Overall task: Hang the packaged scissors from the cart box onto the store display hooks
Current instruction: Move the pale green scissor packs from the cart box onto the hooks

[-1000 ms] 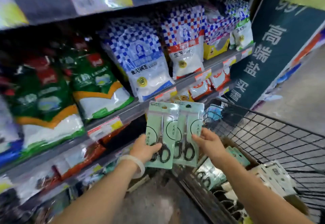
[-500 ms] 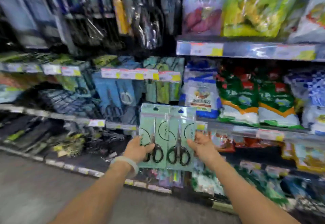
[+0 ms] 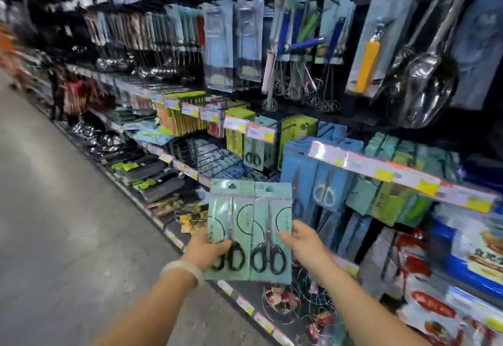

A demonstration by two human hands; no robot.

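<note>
Head view: both hands grip scissor packs (image 3: 249, 230); hanging utensils (image 3: 296, 46) behind.

A tall store shelving unit (image 3: 375, 167) runs along the grey floor (image 3: 68, 223), its hooks carrying carded scissors (image 3: 254, 150), whisks (image 3: 299, 87), ladles (image 3: 424, 79) and blue-carded shears (image 3: 324, 182).

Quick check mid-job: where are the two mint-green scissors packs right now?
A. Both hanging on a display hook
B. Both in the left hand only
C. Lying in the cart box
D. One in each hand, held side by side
D: the left hand grips the left scissors pack and the right hand grips the right scissors pack, side by side in front of the shelves.
</note>
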